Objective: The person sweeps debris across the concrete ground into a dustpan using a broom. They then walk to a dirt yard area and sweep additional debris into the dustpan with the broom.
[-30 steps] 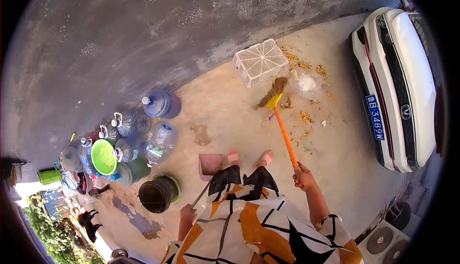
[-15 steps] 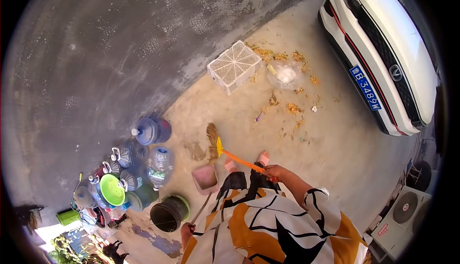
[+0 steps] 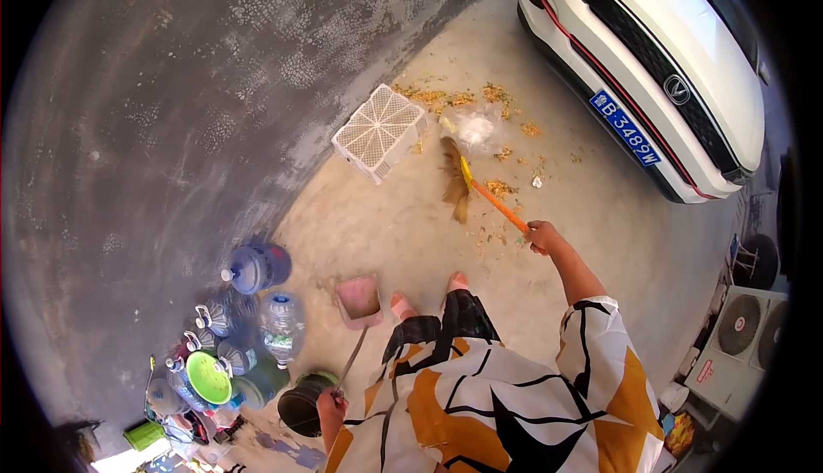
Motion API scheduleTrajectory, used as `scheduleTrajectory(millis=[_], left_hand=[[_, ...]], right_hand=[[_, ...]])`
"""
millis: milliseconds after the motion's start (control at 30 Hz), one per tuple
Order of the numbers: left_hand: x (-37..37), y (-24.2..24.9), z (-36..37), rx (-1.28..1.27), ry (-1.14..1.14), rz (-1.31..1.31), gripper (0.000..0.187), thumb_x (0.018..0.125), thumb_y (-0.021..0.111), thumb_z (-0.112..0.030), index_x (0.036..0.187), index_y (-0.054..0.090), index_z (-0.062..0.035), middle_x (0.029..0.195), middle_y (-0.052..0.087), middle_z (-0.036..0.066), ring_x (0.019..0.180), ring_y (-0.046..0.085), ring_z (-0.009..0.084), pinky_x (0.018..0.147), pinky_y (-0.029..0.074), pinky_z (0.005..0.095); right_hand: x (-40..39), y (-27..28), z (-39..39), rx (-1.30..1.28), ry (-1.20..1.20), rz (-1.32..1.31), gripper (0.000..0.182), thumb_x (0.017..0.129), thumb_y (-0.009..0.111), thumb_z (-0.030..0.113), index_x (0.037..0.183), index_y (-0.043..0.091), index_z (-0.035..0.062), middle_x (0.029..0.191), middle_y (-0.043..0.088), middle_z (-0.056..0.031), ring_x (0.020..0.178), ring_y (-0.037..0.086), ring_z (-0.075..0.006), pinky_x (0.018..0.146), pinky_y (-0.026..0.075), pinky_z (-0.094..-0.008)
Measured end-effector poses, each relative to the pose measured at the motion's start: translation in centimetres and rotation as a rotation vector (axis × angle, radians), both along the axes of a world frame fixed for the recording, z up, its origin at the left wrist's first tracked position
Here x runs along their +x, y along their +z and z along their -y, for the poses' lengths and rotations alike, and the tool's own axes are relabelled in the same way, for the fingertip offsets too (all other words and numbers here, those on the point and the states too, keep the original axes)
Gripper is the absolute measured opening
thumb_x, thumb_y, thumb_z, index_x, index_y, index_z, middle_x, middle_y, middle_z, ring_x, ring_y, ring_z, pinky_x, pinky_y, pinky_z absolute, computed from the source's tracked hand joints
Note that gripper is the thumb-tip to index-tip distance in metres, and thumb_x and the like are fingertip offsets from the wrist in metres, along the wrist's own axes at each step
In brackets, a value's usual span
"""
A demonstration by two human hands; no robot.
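Observation:
My right hand [image 3: 540, 236] is closed around the orange handle of a broom [image 3: 455, 180], and the arm is stretched forward. Its brown bristles are on the concrete floor, close to a clear plastic bag [image 3: 477, 129] and some scattered yellow-brown debris [image 3: 500, 187]. My left hand [image 3: 333, 404] grips the thin handle of a pink dustpan [image 3: 359, 300], which rests on the floor ahead and to the left of my feet. A dark bucket [image 3: 302, 406] stands right beside the left hand.
A white plastic crate [image 3: 380, 132] sits against the grey wall [image 3: 171, 130]. Several large water bottles [image 3: 260, 267] and a green basin [image 3: 208, 377] are grouped at left. A white car [image 3: 634, 70] is parked at upper right, and an air-conditioner unit [image 3: 729, 349] stands at lower right.
The broom has swung forward and right, from beside the dustpan to the debris near the plastic bag. My right arm has extended with it. The left hand still holds the dustpan.

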State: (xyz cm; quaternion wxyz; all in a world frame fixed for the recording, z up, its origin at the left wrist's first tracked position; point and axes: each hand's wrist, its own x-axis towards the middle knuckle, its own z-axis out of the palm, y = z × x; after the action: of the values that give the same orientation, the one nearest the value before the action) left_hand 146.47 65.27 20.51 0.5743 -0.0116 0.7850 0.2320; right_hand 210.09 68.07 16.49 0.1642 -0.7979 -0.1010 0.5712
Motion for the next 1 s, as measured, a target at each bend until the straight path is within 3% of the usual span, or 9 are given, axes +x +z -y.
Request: scheduleTrajectory(millis=[133, 333, 600, 900, 1000], left_hand=[[0.7, -2.1, -3.1, -0.035, -0.031, 0.026, 0.012, 0.073, 0.045, -0.010, 0.061, 0.042, -0.0072, 0.050, 0.040, 0.003, 0.038, 0.034, 0.0108, 0.036, 0.032, 0.0275], [5.3, -3.5, -7.9, -0.013, -0.087, -0.023, 0.008, 0.072, 0.048, -0.012, 0.067, 0.046, -0.0062, 0.054, 0.047, 0.005, 0.037, 0.035, 0.0108, 0.035, 0.031, 0.0276], [10.4, -4.3, -13.5, 0.024, -0.266, -0.051, 0.010, 0.074, 0.047, -0.013, 0.071, 0.047, -0.0038, 0.053, 0.050, 0.010, 0.034, 0.036, 0.0131, 0.034, 0.032, 0.0299], [10.5, -3.7, -16.5, -0.059, -0.364, -0.080, 0.013, 0.075, 0.044, -0.014, 0.069, 0.046, -0.0029, 0.049, 0.047, 0.011, 0.036, 0.039, 0.0171, 0.035, 0.034, 0.0331], [11.1, -3.3, -17.4, -0.086, -0.377, -0.110, 0.012, 0.075, 0.044, -0.013, 0.072, 0.047, -0.0025, 0.050, 0.048, 0.012, 0.035, 0.039, 0.0167, 0.035, 0.035, 0.0330]], right_hand=[[0.9, 3.0, 1.8, 0.069, 0.008, 0.153, 0.045, 0.073, 0.052, 0.015, 0.117, 0.044, 0.0138, 0.056, 0.050, -0.0053, 0.040, 0.046, -0.0110, 0.035, 0.034, -0.0246], [-0.5, 6.7, 12.3, 0.137, -0.126, -0.017, 0.048, 0.073, 0.053, 0.014, 0.119, 0.040, 0.0126, 0.056, 0.050, -0.0037, 0.039, 0.043, -0.0090, 0.033, 0.033, -0.0223], [-11.4, 10.5, 28.4, -0.022, -0.360, -0.066, 0.049, 0.073, 0.053, 0.005, 0.120, 0.039, 0.0089, 0.060, 0.050, -0.0028, 0.043, 0.045, -0.0084, 0.037, 0.039, -0.0223], [-10.5, 10.1, 24.1, 0.026, -0.413, -0.057, 0.049, 0.073, 0.052, 0.004, 0.120, 0.038, 0.0059, 0.060, 0.050, -0.0036, 0.042, 0.046, -0.0087, 0.038, 0.041, -0.0216], [-7.7, 9.7, 19.1, 0.154, -0.420, -0.005, 0.050, 0.075, 0.050, 0.003, 0.122, 0.034, 0.0061, 0.056, 0.050, -0.0054, 0.036, 0.044, -0.0094, 0.030, 0.034, -0.0212]])
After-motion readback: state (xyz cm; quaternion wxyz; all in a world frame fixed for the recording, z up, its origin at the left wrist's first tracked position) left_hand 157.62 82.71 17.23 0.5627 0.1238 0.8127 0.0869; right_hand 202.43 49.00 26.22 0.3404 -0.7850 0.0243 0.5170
